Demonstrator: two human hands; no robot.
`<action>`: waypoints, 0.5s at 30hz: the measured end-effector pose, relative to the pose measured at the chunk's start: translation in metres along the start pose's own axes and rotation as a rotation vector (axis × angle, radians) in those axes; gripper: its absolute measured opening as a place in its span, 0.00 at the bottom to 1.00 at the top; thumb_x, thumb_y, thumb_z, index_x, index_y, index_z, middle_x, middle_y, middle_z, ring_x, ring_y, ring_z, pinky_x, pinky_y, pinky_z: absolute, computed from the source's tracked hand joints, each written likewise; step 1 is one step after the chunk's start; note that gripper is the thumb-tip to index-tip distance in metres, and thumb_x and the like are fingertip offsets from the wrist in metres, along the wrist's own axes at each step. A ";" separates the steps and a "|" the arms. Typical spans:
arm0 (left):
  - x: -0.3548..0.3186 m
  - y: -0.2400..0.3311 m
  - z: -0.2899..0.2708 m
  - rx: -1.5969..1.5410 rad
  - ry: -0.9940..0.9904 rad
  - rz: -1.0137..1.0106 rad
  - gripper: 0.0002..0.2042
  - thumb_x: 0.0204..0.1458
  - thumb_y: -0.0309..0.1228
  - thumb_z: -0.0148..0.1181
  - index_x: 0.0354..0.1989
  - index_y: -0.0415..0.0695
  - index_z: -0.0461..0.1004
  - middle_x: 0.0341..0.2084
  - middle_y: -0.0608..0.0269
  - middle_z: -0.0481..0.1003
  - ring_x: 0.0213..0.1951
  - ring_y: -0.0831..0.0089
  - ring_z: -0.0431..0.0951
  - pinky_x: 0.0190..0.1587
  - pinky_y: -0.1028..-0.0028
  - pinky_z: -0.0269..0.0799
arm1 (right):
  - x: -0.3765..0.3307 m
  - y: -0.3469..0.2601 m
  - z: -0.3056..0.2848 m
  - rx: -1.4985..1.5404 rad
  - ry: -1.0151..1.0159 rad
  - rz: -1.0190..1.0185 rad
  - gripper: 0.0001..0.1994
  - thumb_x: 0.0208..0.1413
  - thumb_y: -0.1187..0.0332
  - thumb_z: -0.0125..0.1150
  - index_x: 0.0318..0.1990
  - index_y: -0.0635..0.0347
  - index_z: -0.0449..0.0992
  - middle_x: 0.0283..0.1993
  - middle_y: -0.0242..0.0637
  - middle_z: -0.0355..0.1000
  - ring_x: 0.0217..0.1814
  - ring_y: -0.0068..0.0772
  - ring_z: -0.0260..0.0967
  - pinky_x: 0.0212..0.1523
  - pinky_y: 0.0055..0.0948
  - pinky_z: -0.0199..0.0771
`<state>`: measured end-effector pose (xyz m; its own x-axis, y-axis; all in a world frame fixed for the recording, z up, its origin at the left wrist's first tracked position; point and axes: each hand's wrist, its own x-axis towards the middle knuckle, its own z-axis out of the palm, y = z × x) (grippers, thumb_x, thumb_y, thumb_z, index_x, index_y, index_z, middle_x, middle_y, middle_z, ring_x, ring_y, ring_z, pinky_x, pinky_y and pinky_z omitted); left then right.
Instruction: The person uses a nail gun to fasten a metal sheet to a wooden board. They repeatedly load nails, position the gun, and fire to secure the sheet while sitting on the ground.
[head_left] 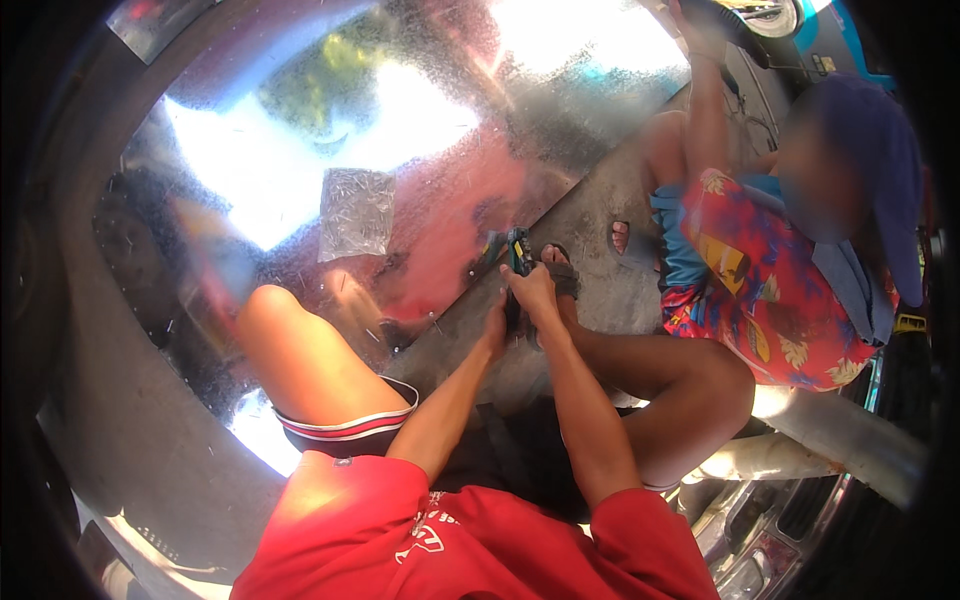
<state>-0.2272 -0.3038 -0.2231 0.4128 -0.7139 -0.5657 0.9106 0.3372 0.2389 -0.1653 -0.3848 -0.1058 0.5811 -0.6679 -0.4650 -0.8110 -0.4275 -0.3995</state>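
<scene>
Both hands sit near mid-frame: right hand (pixel 532 290) is wrapped tight round a dark power tool (pixel 519 252), w/ left hand (pixel 494 325) just below, fingers curled, prob. to steady it. Tool's long axis runs up-down in frame, nose pointing up at the edge of the shiny metal sheet (pixel 420 130). A clear bag of small bits (pixel 356 212) lies on the sheet, upper left of the tool.

Both hands meet on the tool (pixel 518 252) at the metal sheet's (pixel 420 130) edge. Left of it, a bag of screws (pixel 356 212) lies on the sheet. Another person (pixel 775 270) squats to the right.

Harsh sun glare, fisheye-bent edges
</scene>
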 end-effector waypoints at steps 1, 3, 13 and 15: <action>0.001 -0.005 0.007 -0.050 0.059 0.033 0.39 0.63 0.67 0.28 0.54 0.44 0.73 0.38 0.63 0.78 0.35 0.71 0.77 0.37 0.70 0.72 | 0.002 0.001 0.001 0.077 -0.080 0.049 0.34 0.48 0.49 0.71 0.46 0.78 0.74 0.41 0.63 0.78 0.47 0.58 0.78 0.47 0.45 0.76; -0.001 -0.008 0.014 -0.089 0.135 0.057 0.42 0.61 0.70 0.27 0.57 0.43 0.72 0.43 0.63 0.78 0.40 0.71 0.78 0.39 0.70 0.72 | 0.006 0.003 0.001 0.195 -0.255 0.239 0.34 0.44 0.48 0.74 0.43 0.78 0.76 0.41 0.62 0.78 0.47 0.58 0.79 0.47 0.45 0.76; -0.019 0.011 0.032 -0.099 0.355 0.019 0.62 0.40 0.86 0.27 0.54 0.33 0.74 0.41 0.55 0.79 0.41 0.64 0.78 0.42 0.71 0.72 | -0.009 0.002 0.025 0.033 -0.065 0.223 0.28 0.45 0.50 0.74 0.34 0.75 0.80 0.38 0.52 0.80 0.43 0.48 0.80 0.43 0.41 0.77; -0.022 0.015 0.033 -0.030 0.371 -0.064 0.58 0.40 0.87 0.26 0.42 0.36 0.76 0.33 0.57 0.78 0.36 0.66 0.78 0.39 0.72 0.72 | 0.007 0.000 0.006 0.164 -0.226 0.349 0.28 0.45 0.50 0.74 0.35 0.75 0.79 0.39 0.52 0.80 0.44 0.47 0.80 0.44 0.41 0.77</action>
<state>-0.2223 -0.3032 -0.1814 0.3143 -0.4650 -0.8277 0.9311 0.3210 0.1732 -0.1608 -0.3860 -0.1144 0.2893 -0.5974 -0.7479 -0.9504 -0.0858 -0.2991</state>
